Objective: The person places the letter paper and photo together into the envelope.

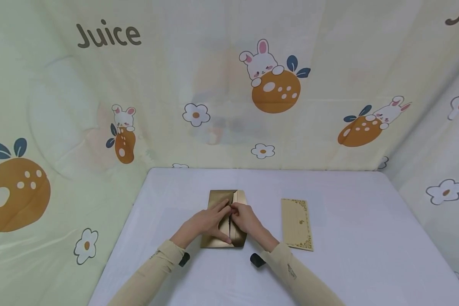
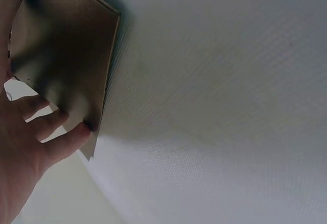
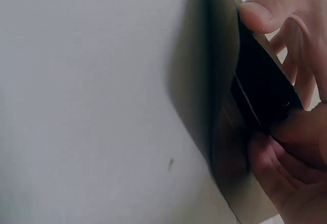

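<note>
A gold envelope (image 1: 217, 196) lies on the table with a flap running lengthwise near its right side. My left hand (image 1: 211, 221) rests spread across it, the thumb low along the flap's edge. In the left wrist view, several fingers (image 2: 66, 145) of that hand lie straight against the envelope's brownish-gold surface (image 2: 76, 35). My right hand (image 1: 247, 219) pinches the flap's edge with curled fingers. The right wrist view shows the flap lifted and a dark opening (image 3: 263, 81) between the left thumb (image 3: 258, 17) and the right fingers (image 3: 271, 170).
A pale gold card (image 1: 292, 225) with an ornate border lies to the right of the envelope. Both rest on a white-covered table (image 1: 352, 221). A printed curtain (image 1: 214, 85) encloses the back and sides. Black wrist devices (image 1: 257, 260) sit by the cuffs.
</note>
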A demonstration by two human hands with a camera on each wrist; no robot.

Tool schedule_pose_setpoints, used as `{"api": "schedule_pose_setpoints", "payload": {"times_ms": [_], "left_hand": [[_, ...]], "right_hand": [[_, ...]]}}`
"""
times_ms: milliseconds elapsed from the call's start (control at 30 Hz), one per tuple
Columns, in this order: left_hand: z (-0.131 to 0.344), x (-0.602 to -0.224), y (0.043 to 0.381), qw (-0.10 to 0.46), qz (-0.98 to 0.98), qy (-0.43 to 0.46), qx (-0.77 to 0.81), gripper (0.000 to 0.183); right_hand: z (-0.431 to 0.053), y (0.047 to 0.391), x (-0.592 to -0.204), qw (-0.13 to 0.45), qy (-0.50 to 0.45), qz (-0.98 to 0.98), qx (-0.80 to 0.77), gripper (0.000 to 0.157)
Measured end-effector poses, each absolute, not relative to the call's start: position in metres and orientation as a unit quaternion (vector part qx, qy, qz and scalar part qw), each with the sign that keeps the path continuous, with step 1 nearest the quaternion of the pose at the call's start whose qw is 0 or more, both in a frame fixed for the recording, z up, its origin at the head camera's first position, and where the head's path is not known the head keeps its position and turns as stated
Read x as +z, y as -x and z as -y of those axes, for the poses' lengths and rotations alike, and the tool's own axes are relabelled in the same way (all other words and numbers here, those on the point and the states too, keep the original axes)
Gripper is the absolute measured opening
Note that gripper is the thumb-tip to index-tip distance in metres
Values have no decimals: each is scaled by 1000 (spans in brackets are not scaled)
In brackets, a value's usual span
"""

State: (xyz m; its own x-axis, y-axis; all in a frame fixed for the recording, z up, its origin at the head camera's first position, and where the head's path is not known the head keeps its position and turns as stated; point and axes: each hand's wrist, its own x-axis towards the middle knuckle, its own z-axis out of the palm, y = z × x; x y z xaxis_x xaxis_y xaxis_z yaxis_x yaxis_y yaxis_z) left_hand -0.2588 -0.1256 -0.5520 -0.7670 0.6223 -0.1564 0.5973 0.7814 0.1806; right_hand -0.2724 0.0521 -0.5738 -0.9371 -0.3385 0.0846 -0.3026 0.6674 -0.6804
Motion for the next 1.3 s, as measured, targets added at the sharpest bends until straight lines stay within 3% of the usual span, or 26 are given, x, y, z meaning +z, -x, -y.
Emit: {"api": "schedule_pose_setpoints", "payload": {"times_ms": [200,333,600,1300], "left_hand": [[125,-553,260,103,-939,-322,70,105],[124,-552,260,101,-937,-324,81,92],[124,-549,259,101,-937,-323,90,90],[124,-552,259,101,-936,-323,96,88]], "right_hand": [[-61,264,-566,11,203,-917,-344,29],[-72,259,-565,-32,220,-929,-297,41],[-95,249,-560,-65,215,-944,-241,60],[-155,247,-573,-67,132,-958,-245,61]]}}
